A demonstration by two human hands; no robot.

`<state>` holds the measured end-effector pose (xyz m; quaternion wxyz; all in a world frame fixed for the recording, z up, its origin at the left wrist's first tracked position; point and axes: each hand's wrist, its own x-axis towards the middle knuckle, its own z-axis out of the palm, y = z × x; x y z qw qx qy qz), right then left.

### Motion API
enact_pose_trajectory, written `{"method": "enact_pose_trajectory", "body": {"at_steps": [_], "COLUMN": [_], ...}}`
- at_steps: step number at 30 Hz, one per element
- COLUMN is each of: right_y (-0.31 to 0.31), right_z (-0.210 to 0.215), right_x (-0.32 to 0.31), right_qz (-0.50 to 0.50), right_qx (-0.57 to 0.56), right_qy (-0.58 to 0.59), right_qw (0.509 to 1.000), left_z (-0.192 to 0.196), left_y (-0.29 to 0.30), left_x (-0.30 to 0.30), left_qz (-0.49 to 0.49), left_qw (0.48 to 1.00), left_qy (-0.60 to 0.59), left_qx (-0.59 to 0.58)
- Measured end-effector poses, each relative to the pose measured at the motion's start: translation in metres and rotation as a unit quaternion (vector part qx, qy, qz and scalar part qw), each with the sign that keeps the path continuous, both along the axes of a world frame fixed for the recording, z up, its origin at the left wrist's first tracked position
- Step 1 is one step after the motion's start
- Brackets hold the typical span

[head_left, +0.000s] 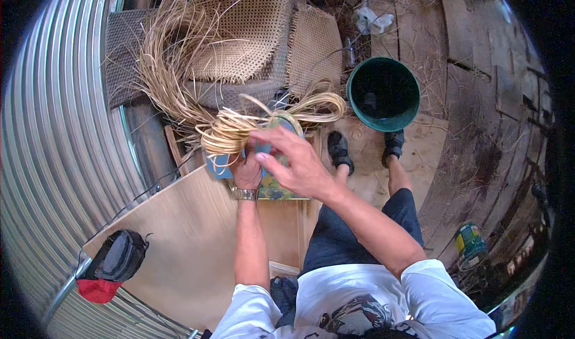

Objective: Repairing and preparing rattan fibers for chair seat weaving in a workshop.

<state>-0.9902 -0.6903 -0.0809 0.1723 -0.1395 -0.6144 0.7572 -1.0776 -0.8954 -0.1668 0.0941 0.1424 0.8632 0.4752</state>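
Note:
My left hand (245,170), with a metal-banded watch at its wrist, is closed around a coiled bundle of rattan cane strands (227,133). The loops stick out to the left of my fingers, and a loose end curves up above them. Just right of the bundle is my right hand (296,166), its thumb and fingers apart, the fingertips slightly blurred. No strand shows clearly between them. Beneath both hands sits a blue and patterned surface (275,189). Another looped cane hank (320,106) lies behind my right hand.
A large heap of loose cane (159,69) and woven cane webbing sheets (248,30) lie at the back. A dark green bucket (383,125) stands beyond my feet. Left are a wooden board (179,231), a black and red bag (117,261) and a corrugated metal wall (63,129).

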Motion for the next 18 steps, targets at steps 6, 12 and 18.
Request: {"method": "enact_pose_trajectory", "body": {"at_steps": [6,12,18], "right_y": [-0.007,0.051,0.079], "right_z": [-0.063,-0.127,-0.162], "right_x": [0.096,0.106,0.057], "right_qz": [0.055,0.009,0.017], "right_qx": [-0.092,-0.065,-0.11], "right_qy": [-0.208,-0.265,-0.318], "right_qw": [0.972,0.962,0.942], "left_z": [0.025,-0.023,-0.024], "left_y": [0.05,0.093,0.126], "left_x": [0.013,0.031,0.045], "left_qz": [0.014,0.011,-0.01], "left_qw": [0.989,0.981,0.997], "left_qy": [0.002,0.054,0.045], "left_qx": [-0.145,-0.188,-0.067]}}
